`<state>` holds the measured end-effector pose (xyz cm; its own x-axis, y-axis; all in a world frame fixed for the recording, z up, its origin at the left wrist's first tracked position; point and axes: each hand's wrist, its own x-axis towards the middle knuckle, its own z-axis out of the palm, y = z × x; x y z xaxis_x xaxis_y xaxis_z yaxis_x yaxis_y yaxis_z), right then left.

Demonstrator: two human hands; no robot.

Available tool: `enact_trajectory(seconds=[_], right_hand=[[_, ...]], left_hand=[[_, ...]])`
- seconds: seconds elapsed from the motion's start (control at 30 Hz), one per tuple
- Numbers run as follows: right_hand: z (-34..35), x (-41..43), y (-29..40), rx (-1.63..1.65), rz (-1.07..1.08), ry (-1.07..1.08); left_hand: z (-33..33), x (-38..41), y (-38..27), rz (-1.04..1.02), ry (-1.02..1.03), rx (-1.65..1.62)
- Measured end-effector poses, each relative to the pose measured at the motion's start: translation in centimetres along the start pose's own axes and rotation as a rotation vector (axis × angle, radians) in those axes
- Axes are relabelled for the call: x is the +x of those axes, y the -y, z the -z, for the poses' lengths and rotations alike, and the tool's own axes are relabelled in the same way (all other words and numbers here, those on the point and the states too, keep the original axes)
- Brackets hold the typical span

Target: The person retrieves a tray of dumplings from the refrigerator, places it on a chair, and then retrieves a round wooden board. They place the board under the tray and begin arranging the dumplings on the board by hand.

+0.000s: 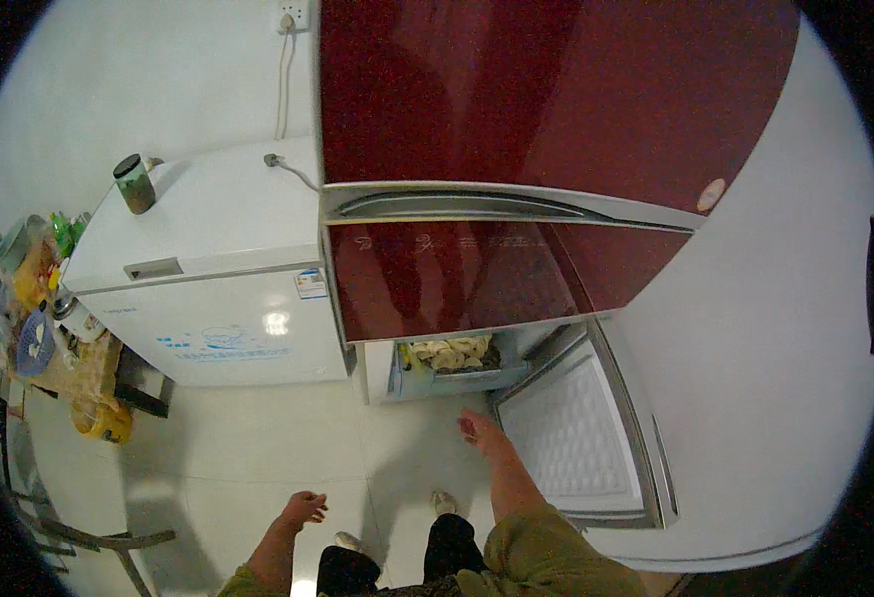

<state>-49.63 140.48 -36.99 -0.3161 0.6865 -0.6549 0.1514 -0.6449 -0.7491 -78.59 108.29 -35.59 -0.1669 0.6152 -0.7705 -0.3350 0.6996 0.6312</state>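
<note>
A tall refrigerator with glossy dark red upper doors [437,280] stands in front of me. Its lower door [571,440] hangs open to the right, with its white ribbed inner lining facing me. In the lower compartment, a clear plastic drawer [452,384] holds pale, lumpy food pieces [452,352] and some darker stuff; the upper doors hide the back of it. My right hand [479,430], fingers loosely bent, hovers beside the open door's inner edge, in front of the drawer. Over the floor to the left, my left hand [306,509] hangs with slightly curled fingers. I see nothing in either hand.
A white chest freezer [213,321] adjoins the refrigerator's left side, with a lidded jar [135,185] and a loose plug [271,160] on top. Further left, a cluttered table [93,373] carries a purple basket [35,343]. A yellow bucket [101,422] and a chair [108,541] stand nearby.
</note>
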Motion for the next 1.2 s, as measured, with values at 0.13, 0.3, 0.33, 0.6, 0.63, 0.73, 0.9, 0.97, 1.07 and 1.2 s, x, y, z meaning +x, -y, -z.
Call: enact_trajectory(seconds=[0.13,0.3,0.33,0.6,0.63,0.73,0.9,0.97,1.07,1.2], right_hand=[[-0.1,5.0,2.4,0.215,0.005,0.21],[0.2,12.1,1.8,0.542,-0.09,0.056],[-1.7,10.8,3.2,0.552,-0.084,-0.109],[1.3,16.9,2.0,0.784,-0.033,-0.116],[1.1,16.4,2.3,0.777,-0.062,-0.122],[2.4,16.6,0.8,0.759,-0.034,-0.251],[3.5,13.6,-1.5,0.683,-0.031,-0.232],[4.2,14.3,-3.6,0.633,0.007,-0.187],[9.2,20.9,-7.6,0.374,0.357,-0.122],[9.1,20.2,-9.8,0.304,0.518,-0.13]], left_hand=[[-6.6,4.2,-3.7,-0.039,0.075,0.043],[-11.6,7.7,-5.0,-0.125,0.2,0.0],[-11.8,7.8,-5.2,-0.105,0.2,-0.021],[-14.7,12.0,-7.2,-0.179,0.151,-0.145],[-14.9,12.7,-7.4,-0.192,0.135,-0.196],[-16.2,15.7,-9.1,-0.113,0.013,-0.362],[-18.7,16.5,-12.8,0.049,0.069,-0.743],[-19.1,17.5,-12.8,0.092,0.246,-0.85],[-21.4,22.2,-12.2,0.028,0.126,-1.045],[-21.8,21.2,-12.4,0.1,0.04,-1.067]])
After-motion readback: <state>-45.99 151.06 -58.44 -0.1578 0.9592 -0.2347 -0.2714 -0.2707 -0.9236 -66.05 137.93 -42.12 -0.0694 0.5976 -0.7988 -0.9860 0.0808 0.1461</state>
